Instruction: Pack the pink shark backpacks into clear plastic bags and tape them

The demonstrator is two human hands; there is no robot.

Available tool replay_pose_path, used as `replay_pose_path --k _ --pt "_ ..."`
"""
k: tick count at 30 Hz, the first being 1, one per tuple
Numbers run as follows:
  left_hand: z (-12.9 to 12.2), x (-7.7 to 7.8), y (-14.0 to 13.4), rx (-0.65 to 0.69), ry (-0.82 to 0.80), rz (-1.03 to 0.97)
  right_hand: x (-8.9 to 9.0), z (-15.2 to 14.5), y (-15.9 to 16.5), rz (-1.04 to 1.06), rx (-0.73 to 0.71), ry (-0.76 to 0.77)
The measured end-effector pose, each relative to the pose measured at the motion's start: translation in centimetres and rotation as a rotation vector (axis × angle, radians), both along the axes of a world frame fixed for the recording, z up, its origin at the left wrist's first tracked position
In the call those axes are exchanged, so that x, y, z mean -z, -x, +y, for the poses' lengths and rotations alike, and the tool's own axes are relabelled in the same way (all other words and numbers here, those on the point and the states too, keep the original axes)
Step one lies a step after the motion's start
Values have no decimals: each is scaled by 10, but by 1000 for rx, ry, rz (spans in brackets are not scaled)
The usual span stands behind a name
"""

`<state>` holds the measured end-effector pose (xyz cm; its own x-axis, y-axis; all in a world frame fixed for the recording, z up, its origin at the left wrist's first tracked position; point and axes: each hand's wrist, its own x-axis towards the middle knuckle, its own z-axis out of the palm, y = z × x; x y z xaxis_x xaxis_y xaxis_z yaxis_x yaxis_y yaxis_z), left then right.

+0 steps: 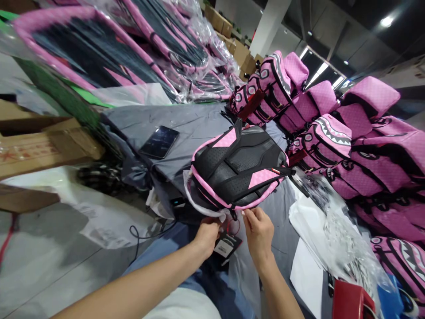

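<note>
A pink and black backpack [245, 155] lies on the grey-covered table with its padded back and shoulder straps facing up. At its near edge my right hand [259, 228] pinches the pink border. My left hand [210, 235] is closed at the same edge, beside white wrapping [195, 199] that shows from under the bag; its fingertips are partly hidden, so what it grips cannot be made out. Between my hands a black hang tag [227, 246] with a white label dangles from a red loop.
A dark tablet [160, 141] lies left of the backpack. Pink bags [381, 155] are stacked along the right, near white sheets [307, 257], clear plastic bags [348, 239] and a red box [352, 299]. Plastic-wrapped backpacks [99, 48] fill the back left. A cardboard box [49, 148] stands at left.
</note>
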<state>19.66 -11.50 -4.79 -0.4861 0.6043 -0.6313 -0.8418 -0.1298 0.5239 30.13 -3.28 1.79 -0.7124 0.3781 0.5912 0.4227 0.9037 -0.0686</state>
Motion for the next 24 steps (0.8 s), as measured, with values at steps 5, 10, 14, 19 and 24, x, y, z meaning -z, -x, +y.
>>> replay_pose_path --k 5,10,14,19,24 --pt "1 -5 -1 -3 -65 -50 -15 -23 13 -34 -20 -186" --pt "-9 -16 -4 -26 -189 -50 -8 -42 32 -57 -33 -280" --pt "-15 -18 -3 4 -199 -32 8 -46 30 -99 -52 -288" --pt "-22 -18 0 17 -190 -1 20 -47 16 -123 -20 -292" --pt "-26 -20 -2 50 -239 110 31 -48 10 -107 -41 -256"
